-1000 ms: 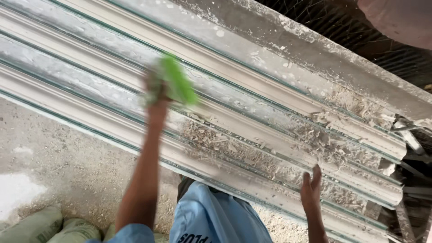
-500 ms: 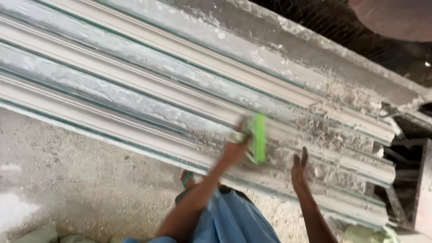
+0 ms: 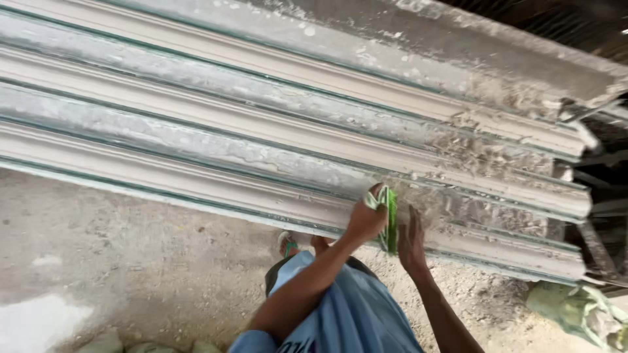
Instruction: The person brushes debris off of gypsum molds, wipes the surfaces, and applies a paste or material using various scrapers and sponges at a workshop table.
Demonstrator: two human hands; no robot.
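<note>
My left hand (image 3: 366, 219) is closed around a flat green scraper (image 3: 390, 219) and presses it against the near edge of a long white plaster moulding (image 3: 196, 186) that lies on a bench. My right hand (image 3: 411, 245) rests flat, fingers apart, against the same near edge just right of the scraper. The moulding's channels are caked with rough grey-white plaster, thicker toward the right end (image 3: 497, 163). My blue shirt (image 3: 340, 314) fills the bottom middle.
Several parallel moulding strips run from left to right, ending at the right (image 3: 575, 202). A dusty concrete floor (image 3: 131, 261) lies below, with a white patch (image 3: 39, 320) at the left. A greenish sack (image 3: 575, 310) sits at the lower right.
My left hand has swept the green scraper from the upper left down and right along the moulding to its near edge. My right hand has stayed on that edge, and the two hands are now close together.
</note>
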